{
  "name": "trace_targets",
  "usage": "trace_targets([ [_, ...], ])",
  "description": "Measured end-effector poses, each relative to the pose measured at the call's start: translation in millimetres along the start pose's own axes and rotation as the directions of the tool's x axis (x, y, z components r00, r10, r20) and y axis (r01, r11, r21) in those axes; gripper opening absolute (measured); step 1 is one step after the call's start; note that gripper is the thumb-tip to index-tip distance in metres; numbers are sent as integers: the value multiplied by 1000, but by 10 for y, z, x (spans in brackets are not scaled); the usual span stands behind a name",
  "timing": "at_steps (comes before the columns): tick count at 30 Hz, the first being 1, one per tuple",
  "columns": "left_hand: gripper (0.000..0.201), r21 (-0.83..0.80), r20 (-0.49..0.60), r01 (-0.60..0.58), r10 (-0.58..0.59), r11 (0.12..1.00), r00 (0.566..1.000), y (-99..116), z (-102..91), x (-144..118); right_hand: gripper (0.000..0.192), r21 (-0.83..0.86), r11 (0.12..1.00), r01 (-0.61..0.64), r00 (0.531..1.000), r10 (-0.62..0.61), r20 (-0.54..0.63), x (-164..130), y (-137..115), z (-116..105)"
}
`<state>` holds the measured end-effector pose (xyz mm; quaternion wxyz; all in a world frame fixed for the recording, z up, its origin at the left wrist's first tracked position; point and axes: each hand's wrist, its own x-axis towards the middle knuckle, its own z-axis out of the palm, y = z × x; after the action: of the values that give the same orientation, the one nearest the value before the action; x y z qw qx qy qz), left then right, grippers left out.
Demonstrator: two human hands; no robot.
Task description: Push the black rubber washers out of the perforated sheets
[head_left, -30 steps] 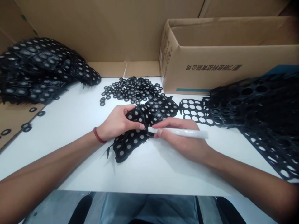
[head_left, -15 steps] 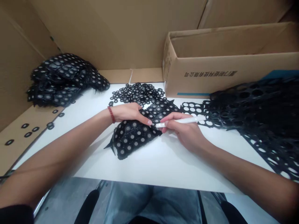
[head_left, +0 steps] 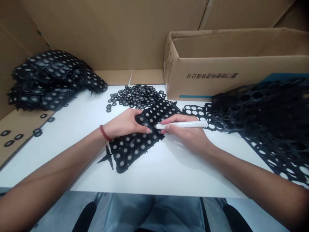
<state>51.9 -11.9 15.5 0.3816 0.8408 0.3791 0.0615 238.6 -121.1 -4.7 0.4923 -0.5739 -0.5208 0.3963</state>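
A black rubber sheet [head_left: 135,144] with rows of round, grey-centred rings lies slantwise on the white table [head_left: 183,170]. My left hand [head_left: 127,124], a red bead bracelet at its wrist, grips the sheet from the left. Its thumb rests on top, while the other fingers are mostly hidden. In my right hand [head_left: 187,130] is a white pen-shaped tool [head_left: 188,124], held like a pen. The tool's tip points left and is at the sheet near my left thumb; whether it touches a ring is too small to tell. Just behind the sheet is a pile of loose black rings [head_left: 137,95].
A large crumpled bundle of ringed black sheets [head_left: 53,80] stands at the far left, with several loose rings [head_left: 18,137] on the cardboard before it. Punched-out black sheet waste [head_left: 270,119] is heaped at right. Behind it stands an open cardboard box [head_left: 217,75].
The sheet lies flatter, where it was bent up under my hands. My left thumb has drawn back a little leftward from the tool's tip. The whole view has shifted slightly.
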Motion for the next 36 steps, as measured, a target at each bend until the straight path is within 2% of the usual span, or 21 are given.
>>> trace_targets([
  [4,32,-48,-47,-4,2,999,999,-7,47,-7,12,6,1000,-5,1000,5,26,17,35,-14],
  [11,30,-159,-39,-20,14,987,999,-93,88,16,11,-59,998,9,998,-5,66,18,-14,-26],
  [17,29,-257,-53,-17,4,966,999,-126,108,35,13,-177,979,104,994,-95,56,9,-35,-14],
  [20,30,-324,-54,-15,-3,946,999,-126,100,41,12,-146,982,118,992,-111,54,-3,-23,-23],
  [25,29,-346,-61,-28,7,938,998,-117,75,43,12,-59,992,111,993,-108,52,-28,-11,-35],
  [36,30,-371,-51,-14,-6,928,999,-110,68,36,13,-111,990,89,996,-86,31,-35,-13,-20],
])
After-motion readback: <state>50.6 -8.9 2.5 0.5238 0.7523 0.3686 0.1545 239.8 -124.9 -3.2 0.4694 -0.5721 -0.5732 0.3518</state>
